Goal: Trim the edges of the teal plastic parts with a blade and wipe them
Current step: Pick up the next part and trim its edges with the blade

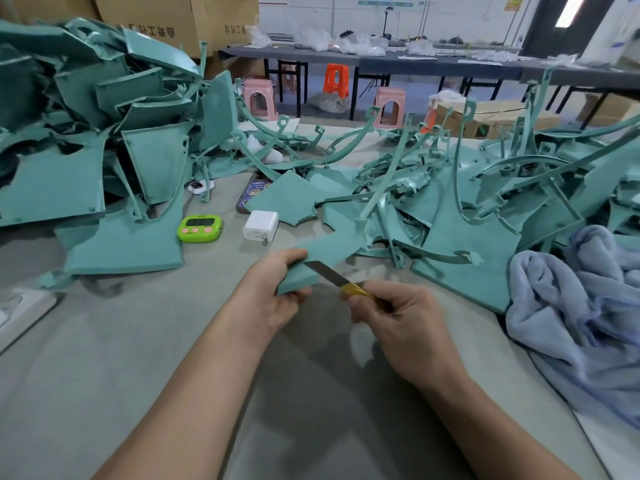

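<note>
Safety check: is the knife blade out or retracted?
Out. A bare steel blade projects from the yellow handle gripped by the right hand, its tip at the teal part that the left hand holds.

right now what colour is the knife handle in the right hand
Yellow; the knife handle shows best in the head view.

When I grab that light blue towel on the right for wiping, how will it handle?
The light blue towel lies bunched in soft folds, so it will likely flop and drape. Its pile looks thick and fuzzy, so probably easy to grip, not slippery.
</note>
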